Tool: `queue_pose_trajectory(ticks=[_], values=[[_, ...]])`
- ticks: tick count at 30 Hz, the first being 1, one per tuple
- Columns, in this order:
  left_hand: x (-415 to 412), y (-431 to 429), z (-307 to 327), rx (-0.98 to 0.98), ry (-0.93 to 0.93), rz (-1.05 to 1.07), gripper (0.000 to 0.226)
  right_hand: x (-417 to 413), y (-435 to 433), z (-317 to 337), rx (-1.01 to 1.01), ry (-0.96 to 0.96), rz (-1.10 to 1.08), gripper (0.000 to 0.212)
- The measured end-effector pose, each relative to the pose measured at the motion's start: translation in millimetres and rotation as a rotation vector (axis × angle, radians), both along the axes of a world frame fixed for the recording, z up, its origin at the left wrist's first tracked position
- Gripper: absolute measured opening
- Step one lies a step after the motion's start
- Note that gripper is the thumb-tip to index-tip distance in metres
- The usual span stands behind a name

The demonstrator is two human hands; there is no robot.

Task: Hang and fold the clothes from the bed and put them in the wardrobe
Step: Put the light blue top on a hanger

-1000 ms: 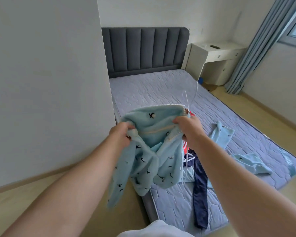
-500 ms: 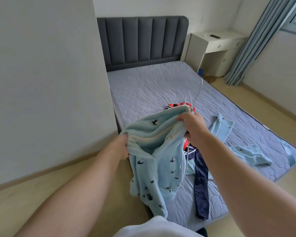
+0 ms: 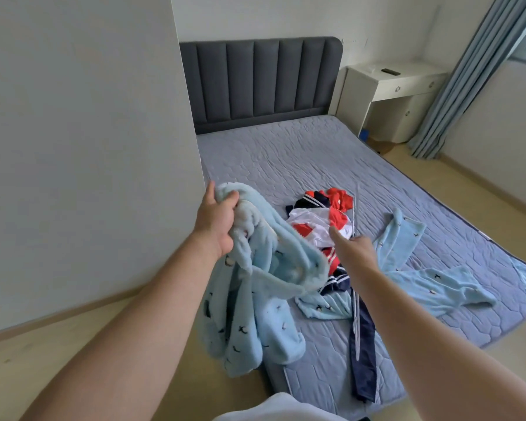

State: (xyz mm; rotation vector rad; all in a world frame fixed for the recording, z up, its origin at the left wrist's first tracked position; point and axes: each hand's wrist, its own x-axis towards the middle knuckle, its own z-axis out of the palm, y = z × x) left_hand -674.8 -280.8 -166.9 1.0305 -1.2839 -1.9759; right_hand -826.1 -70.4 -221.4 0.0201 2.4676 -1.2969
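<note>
My left hand [image 3: 216,220] grips the collar end of a light blue fleece top [image 3: 255,293] with small dark bird prints. The top hangs over the bed's near left corner. My right hand [image 3: 354,249] reaches over a pile of red, white and navy clothes [image 3: 319,217] on the bed [image 3: 286,159]; its thumb is out and its fingers are hidden. A thin white hanger [image 3: 358,329] runs under that hand. Matching light blue fleece trousers [image 3: 431,284] lie spread to the right. Navy trousers [image 3: 363,354] trail to the bed's foot.
A tall pale panel [image 3: 88,147] stands close on the left, against the bed's side. The dark padded headboard [image 3: 261,83] is at the back, with a white desk [image 3: 392,95] and blue curtain [image 3: 456,86] to its right. Wooden floor surrounds the bed.
My right hand has let go of the blue top and dropped toward the clothes pile. The top now hangs from my left hand alone, which has moved up and left.
</note>
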Motion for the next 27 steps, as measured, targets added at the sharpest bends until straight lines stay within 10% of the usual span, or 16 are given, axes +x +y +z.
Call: queue_pose_trajectory(ticks=[7,16,22,27], values=[[16.2,-3.1,14.1,-0.338,-0.063,-0.037,0.034,30.5,-40.5,14.3,-0.310,0.001,0.167,0.038],[42.2,-25.6,19.3,-0.200,-0.139,-0.046,0.032,54.7,-79.1,45.4,-0.555,-0.013,0.183,0.013],[49.1,-26.6,15.0,-0.155,-0.223,0.000,0.032,50.6,-94.9,63.1,-0.672,-0.157,0.082,0.067],[50.3,-21.1,14.2,-0.102,-0.261,-0.007,0.033,55.0,-103.6,66.3,-0.927,-0.403,-0.013,0.058]])
